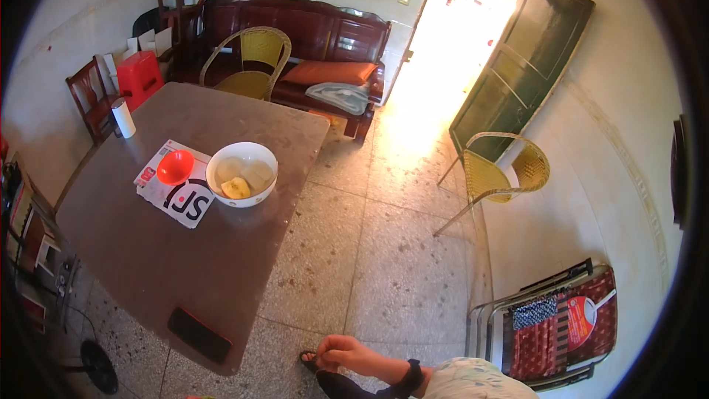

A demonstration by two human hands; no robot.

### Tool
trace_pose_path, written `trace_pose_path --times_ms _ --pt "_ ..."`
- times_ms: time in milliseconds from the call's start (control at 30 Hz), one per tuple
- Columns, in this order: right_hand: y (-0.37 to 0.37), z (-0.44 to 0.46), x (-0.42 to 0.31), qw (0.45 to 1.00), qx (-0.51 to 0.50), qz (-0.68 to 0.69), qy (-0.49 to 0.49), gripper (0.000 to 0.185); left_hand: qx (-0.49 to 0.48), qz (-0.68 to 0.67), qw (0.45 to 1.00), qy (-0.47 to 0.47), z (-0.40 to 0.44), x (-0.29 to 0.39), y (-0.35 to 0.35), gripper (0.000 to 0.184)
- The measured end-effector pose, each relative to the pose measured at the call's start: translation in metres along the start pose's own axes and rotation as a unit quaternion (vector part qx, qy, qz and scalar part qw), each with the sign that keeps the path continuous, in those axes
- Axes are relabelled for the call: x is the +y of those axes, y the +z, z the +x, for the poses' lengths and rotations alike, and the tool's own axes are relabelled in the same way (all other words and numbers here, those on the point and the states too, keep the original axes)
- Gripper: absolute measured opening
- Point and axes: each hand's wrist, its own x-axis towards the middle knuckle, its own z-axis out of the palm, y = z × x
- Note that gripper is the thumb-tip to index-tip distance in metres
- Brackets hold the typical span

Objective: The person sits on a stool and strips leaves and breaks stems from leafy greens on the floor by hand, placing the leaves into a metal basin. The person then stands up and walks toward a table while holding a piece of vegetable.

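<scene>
My right hand (346,353) hangs beyond the table's near corner, its fingers curled in, with no object showing in them; a dark band (410,378) circles the wrist. My left hand is out of view. The thing nearest to the hand is a black phone (199,335), lying flat on the brown table (155,273). Farther off, a white bowl (246,200) holds several pale rounded pieces (253,171) and a yellow piece (236,188). Beside it a small red-orange bowl (175,168) rests on a printed cardboard sheet (188,214).
A white cylinder (123,118) stands near the table's left edge. Wicker chairs stand by the dark wooden bench (295,18) and the open green door (517,59). Folded chairs (543,329) lean at the right wall. A red stool (140,77) is at the left.
</scene>
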Motion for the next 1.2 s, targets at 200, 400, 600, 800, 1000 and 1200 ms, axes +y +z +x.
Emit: trace_pose_path --times_ms 200,400,600,800,1000,1200 --pt "-0.002 0.026 -0.020 0.999 -0.030 -0.012 0.025 0.007 0.024 -0.010 0.999 -0.029 -0.002 0.021 0.016 0.016" --pt "-0.003 0.038 -0.036 0.997 -0.010 -0.055 0.061 0.008 0.058 -0.047 0.997 -0.033 -0.007 0.013 0.032 0.009" --pt "-0.013 0.057 0.007 0.989 0.030 -0.050 0.136 0.006 0.081 -0.040 0.986 -0.143 -0.027 -0.030 0.038 0.009" --pt "-0.045 0.063 0.077 0.971 0.066 -0.048 0.226 0.007 0.005 -0.034 0.976 -0.215 -0.017 -0.135 0.061 0.010" --pt "-0.068 0.071 0.125 0.948 0.121 -0.031 0.292 0.006 -0.104 -0.011 0.968 -0.227 0.017 -0.210 0.100 0.008" --pt "-0.067 0.086 0.130 0.947 0.138 -0.007 0.292 0.007 -0.149 -0.015 0.962 -0.229 0.035 -0.216 0.136 0.008"
